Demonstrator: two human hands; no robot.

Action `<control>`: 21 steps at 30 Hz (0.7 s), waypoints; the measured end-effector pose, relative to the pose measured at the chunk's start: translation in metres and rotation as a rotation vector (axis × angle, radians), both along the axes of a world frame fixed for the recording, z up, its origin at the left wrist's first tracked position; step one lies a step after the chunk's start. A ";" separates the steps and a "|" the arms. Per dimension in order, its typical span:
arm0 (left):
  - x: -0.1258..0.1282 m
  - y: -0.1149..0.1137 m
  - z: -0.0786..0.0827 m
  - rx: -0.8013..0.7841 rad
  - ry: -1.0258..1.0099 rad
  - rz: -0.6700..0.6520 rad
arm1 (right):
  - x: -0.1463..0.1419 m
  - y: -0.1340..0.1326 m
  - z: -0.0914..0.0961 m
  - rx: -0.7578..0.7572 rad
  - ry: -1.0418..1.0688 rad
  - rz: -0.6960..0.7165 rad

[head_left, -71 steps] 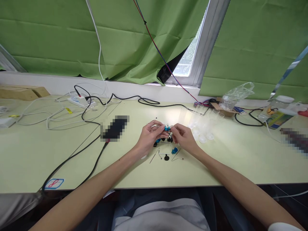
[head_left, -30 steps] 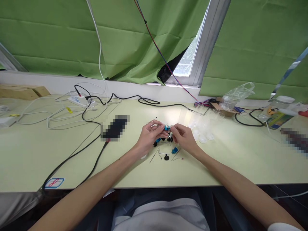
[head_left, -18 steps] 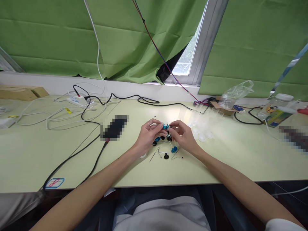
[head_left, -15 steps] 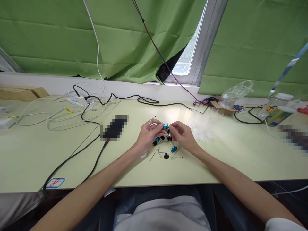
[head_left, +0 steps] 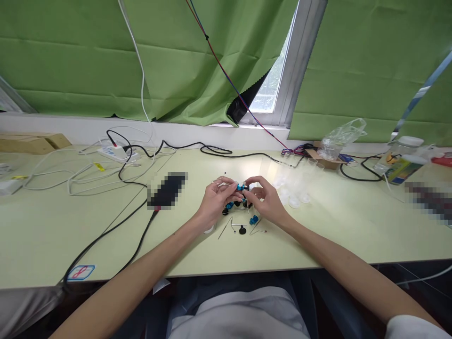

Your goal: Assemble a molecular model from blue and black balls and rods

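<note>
The small blue piece (head_left: 240, 187) was pinched between the fingertips of both hands, just above the table (head_left: 318, 235). The left hand (head_left: 216, 201) was closed on it together with some thin wires (head_left: 219, 181) that stuck out past the fingers. The right hand (head_left: 267, 201) nipped it from the opposite side. It looked tiny, light and hard, and probably slick, so it was best held by its body with the fingertips. The wires looked easy to bend.

Under the grip lay another blue piece (head_left: 253, 219), a black disc (head_left: 242, 230) and loose pins (head_left: 222, 229). Just right of the grip stood small clear cups (head_left: 290, 181), seemingly empty. Farther right, a cardboard box (head_left: 326, 163) held a crumpled plastic bag (head_left: 344, 134). Beyond it stood a white-lidded jar (head_left: 400, 153), but I could not make out its contents.
</note>
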State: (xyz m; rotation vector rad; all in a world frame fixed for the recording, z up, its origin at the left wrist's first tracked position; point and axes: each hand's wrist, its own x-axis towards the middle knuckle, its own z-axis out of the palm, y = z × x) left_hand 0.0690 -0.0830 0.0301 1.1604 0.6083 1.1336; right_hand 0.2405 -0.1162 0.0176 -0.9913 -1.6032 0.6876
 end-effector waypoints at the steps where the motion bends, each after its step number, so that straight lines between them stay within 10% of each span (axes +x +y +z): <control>1: 0.000 0.000 -0.001 0.002 0.002 -0.001 | 0.000 0.000 0.000 0.005 0.006 0.000; 21: 0.000 0.000 0.000 -0.029 0.005 0.012 | 0.000 0.002 -0.001 0.044 -0.007 0.008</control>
